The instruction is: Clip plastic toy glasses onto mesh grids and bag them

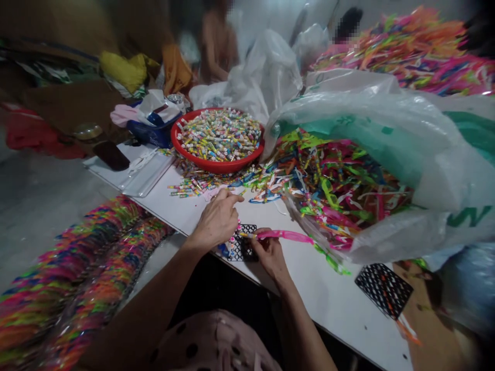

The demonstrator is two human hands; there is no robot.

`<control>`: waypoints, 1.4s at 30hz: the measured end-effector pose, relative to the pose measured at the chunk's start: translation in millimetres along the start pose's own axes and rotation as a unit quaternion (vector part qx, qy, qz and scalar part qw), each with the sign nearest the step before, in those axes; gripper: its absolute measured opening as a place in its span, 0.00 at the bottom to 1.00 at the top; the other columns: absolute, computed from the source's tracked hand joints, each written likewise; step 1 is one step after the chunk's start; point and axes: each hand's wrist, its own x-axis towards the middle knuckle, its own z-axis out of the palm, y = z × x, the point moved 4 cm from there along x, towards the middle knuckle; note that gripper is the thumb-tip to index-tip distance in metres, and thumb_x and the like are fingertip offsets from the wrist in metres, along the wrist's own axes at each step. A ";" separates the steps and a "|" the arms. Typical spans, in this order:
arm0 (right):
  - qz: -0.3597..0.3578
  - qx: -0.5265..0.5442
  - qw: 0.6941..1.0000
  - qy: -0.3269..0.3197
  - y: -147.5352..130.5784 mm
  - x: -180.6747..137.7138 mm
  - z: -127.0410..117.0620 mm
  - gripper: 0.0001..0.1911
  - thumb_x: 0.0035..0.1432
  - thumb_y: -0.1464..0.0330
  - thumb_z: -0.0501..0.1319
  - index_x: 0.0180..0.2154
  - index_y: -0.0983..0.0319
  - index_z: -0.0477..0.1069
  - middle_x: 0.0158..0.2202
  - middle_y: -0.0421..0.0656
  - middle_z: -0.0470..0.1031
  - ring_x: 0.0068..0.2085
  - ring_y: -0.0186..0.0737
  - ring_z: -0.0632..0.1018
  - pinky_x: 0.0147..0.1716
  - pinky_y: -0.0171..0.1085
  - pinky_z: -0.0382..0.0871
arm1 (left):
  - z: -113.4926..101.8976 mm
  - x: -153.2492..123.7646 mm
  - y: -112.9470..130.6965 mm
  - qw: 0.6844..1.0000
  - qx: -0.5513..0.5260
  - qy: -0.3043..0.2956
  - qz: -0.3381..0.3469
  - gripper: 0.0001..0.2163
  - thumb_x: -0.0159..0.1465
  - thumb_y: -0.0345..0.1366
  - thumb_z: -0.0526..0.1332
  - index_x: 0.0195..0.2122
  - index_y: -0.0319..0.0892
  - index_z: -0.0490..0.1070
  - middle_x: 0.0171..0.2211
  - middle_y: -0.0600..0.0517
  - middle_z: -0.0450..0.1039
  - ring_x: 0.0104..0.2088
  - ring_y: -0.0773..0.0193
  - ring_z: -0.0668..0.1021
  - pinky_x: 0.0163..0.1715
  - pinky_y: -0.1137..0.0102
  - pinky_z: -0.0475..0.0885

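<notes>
My left hand is over the table's front edge, its fingers curled and a fingertip reaching right. What it grips, if anything, is hidden. Beside it, my right hand pinches the end of a bright pink plastic strip that trails to the right. A short yellow-banded tube points left from those fingertips. Under both hands lies a black perforated tray, partly covered, with small pink and white pieces along its left side. Loose patterned tubes lie beyond my left hand.
A red basin heaped with small tubes stands behind. At right, a large plastic bag spills colourful strips. Another black perforated tray is at the right edge. Bundles of bright strips lie at left. A person is in the background.
</notes>
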 end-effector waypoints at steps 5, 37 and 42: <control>-0.105 -0.169 0.979 -0.053 -5.2 -1.4 20.9 0.11 0.61 0.67 0.51 0.38 0.63 0.69 0.37 0.48 0.75 0.39 0.41 0.75 0.41 0.40 0.68 | 0.0 -1.4 1.9 1.000 0.003 0.000 0.011 0.20 0.60 0.26 0.50 0.51 0.37 0.70 0.47 0.45 0.66 0.50 0.56 0.71 0.53 0.62 0.65; 0.102 -0.447 0.886 0.067 -31.8 163.9 -39.5 0.15 0.55 0.72 0.59 0.44 0.71 0.68 0.37 0.57 0.76 0.39 0.46 0.77 0.33 0.35 0.65 | -8.1 5.8 -20.9 1.000 0.006 0.007 -0.001 0.19 0.61 0.28 0.46 0.47 0.39 0.72 0.46 0.46 0.67 0.48 0.59 0.72 0.52 0.62 0.66; 0.108 -0.222 0.969 0.029 3.0 93.3 -33.7 0.23 0.53 0.64 0.59 0.49 0.68 0.66 0.24 0.40 0.72 0.25 0.36 0.73 0.24 0.32 0.63 | -11.6 6.1 -24.6 1.000 0.004 0.008 0.001 0.18 0.60 0.29 0.47 0.45 0.39 0.73 0.45 0.47 0.67 0.49 0.59 0.72 0.52 0.64 0.66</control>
